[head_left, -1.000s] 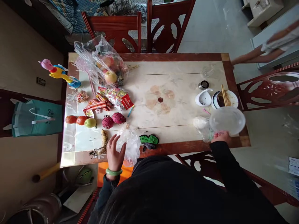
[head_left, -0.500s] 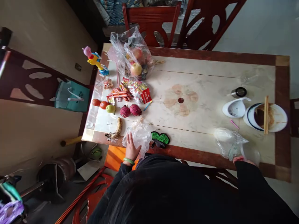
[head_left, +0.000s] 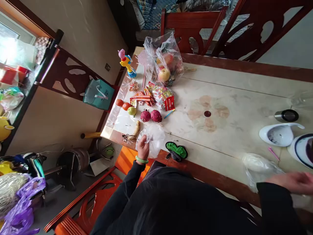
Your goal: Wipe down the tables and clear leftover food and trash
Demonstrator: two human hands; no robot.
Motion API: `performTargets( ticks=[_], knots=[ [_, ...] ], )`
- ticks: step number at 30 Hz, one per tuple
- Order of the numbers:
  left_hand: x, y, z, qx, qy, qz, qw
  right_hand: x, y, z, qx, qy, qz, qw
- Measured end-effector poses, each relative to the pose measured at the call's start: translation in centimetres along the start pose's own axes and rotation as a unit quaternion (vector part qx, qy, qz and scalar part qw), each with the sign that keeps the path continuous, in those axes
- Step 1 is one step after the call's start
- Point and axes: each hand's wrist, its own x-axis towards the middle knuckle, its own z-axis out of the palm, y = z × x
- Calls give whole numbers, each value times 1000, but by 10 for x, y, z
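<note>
My left hand (head_left: 143, 148), with a green bangle (head_left: 141, 160) at its wrist, is closed on the crumpled edge of a thin clear plastic bag (head_left: 156, 140) at the table's near edge. A spotted banana (head_left: 137, 130) lies just left of the bag, and a green and black eye mask (head_left: 176, 150) to its right. Far to the right, my right hand (head_left: 293, 182) is smeared by motion, so its fingers are unclear. It hangs over the table's near edge, beside a clear bag with something white inside (head_left: 255, 163).
Two dragon fruits (head_left: 151, 116), tomatoes (head_left: 123, 104), snack packets (head_left: 162, 94) and a bag of apples (head_left: 166, 63) crowd the left end. A white scoop-shaped dish (head_left: 277, 133), a dark-lidded cup (head_left: 286, 115) and a bowl (head_left: 299, 150) stand at right. Chairs (head_left: 193, 21) line the far side.
My left hand has gone from lying flat on the plastic bag to gripping it. My right hand has left the white-filled bag and moved right. The view has turned left.
</note>
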Motion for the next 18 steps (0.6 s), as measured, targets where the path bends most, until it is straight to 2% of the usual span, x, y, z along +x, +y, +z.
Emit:
performTargets(
  ticks=[2,3,6,8,10,12,14,16,18],
  knots=[
    [5,3,5,36,-33,48,998,-38,-9,46,-61,-56,-174,981],
    [7,2,9,64,-61,52,995,-63,-14,71,-77,-114,-225,965],
    [7,-12,25,165,-159,4,973,-158,-24,147,-32,-318,-247,915],
    [2,-26,33,211,-209,-39,954,-225,-28,194,-14,-450,-261,854],
    [-5,-39,36,215,-235,-53,946,-285,-34,240,-23,-528,-299,795],
    [-12,-49,33,196,-242,-51,949,-335,-46,287,-53,-550,-362,751],
    [-17,-53,26,167,-238,-57,955,-374,-62,334,-95,-535,-435,719],
    [-21,-52,17,136,-229,-67,962,-402,-79,375,-137,-503,-491,698],
    [-25,-49,7,108,-215,-71,968,-421,-93,408,-173,-471,-511,698]
  ],
)
